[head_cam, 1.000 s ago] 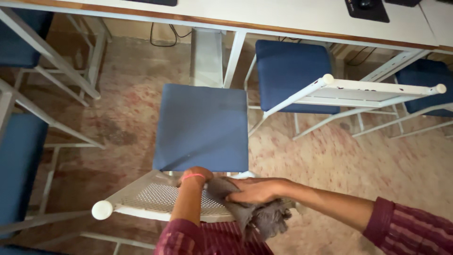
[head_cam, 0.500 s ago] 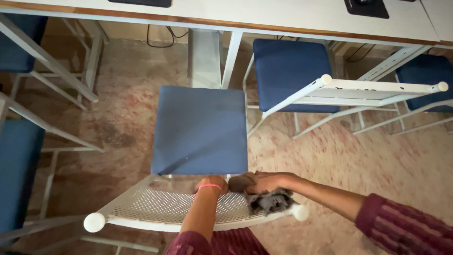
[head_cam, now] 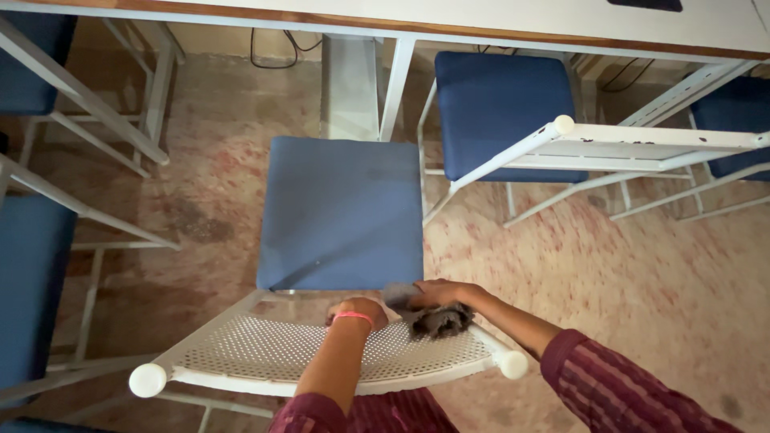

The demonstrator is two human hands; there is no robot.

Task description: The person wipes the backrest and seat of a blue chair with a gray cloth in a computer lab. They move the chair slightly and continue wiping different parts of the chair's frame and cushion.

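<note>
Gripping the top of one white perforated chair back (head_cam: 273, 353), the left hand (head_cam: 358, 311) is closed on the metal, while just beside it the right hand (head_cam: 439, 293) clutches one grey rag (head_cam: 433, 319) pressed against the same back. Beyond both hands lies that chair's blue seat (head_cam: 341, 212). Farther off stand four more blue-seated chairs, two left, two right, under one long white desk (head_cam: 497, 20).

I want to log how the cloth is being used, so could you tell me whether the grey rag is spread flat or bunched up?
Bunched up. The grey rag sits crumpled under the right hand, against the perforated white chair back.
</note>
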